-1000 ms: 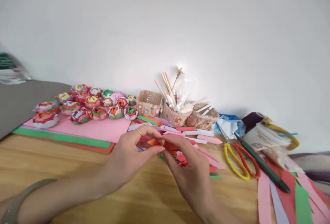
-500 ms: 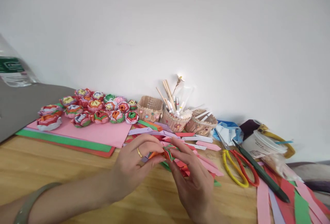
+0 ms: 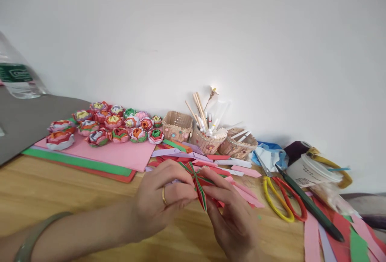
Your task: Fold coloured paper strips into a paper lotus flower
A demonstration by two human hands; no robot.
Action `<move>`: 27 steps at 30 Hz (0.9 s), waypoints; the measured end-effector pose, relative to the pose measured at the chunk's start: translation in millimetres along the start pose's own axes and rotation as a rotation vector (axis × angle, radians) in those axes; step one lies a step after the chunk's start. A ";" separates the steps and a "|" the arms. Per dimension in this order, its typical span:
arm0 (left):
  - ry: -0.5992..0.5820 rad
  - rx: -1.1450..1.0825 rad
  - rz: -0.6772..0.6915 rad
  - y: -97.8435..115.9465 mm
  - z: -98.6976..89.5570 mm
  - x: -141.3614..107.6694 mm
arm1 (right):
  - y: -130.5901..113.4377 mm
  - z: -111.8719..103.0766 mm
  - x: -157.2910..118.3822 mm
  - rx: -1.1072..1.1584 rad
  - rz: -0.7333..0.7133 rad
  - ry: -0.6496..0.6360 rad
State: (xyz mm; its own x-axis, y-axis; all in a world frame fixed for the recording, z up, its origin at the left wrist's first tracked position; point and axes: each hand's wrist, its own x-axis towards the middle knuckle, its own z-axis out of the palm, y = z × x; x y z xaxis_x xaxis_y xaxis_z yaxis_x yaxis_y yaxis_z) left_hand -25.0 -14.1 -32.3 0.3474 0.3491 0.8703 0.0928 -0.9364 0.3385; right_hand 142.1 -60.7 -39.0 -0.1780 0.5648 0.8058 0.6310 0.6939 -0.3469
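Between my two hands is a bundle of folded paper strips (image 3: 200, 193) in red, green and orange layers, gathered at its middle with its points fanning outward. My left hand (image 3: 161, 199), with a gold ring, pinches the bundle's left side. On the right side, the fingers and thumb of my right hand (image 3: 229, 211) are closed on it. My fingers cover parts of the bundle. Just behind my hands, folded paper strips (image 3: 241, 191) in pink, red, purple and green lie in a loose pile.
Several finished paper flowers (image 3: 113, 121) stand on pink paper sheets (image 3: 135, 155) at the left. Decorated baskets (image 3: 177, 127) line the wall. To the right lie scissors (image 3: 279, 201), a dark green pen-shaped tool (image 3: 313, 207) and a white tub (image 3: 313, 169). A bottle (image 3: 21, 77) stands far left.
The paper bundle has turned and its points now spread out, showing more of its layered edges. My left fingers have curled further in. The view has shifted slightly.
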 end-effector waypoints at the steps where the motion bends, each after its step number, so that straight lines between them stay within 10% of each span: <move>1: -0.012 0.004 0.009 -0.5 -0.4 0.5 | 0.5 -0.6 0.0 0.002 -0.003 -0.008; 13: -0.321 -0.115 0.100 -15.8 -9.2 2.5 | 1.9 -5.5 5.9 0.055 -0.102 -0.053; 27: -0.302 -0.009 0.227 -10.2 -14.9 13.9 | 1.4 -7.7 7.1 0.076 -0.150 -0.067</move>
State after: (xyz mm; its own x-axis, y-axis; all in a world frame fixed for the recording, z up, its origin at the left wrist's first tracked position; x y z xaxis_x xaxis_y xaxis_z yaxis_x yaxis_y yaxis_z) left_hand -35.0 0.9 -18.4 0.6179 0.1051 0.7792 -0.0257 -0.9878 0.1536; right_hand 147.5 -59.1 -30.1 -0.3172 0.4795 0.8182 0.5353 0.8027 -0.2630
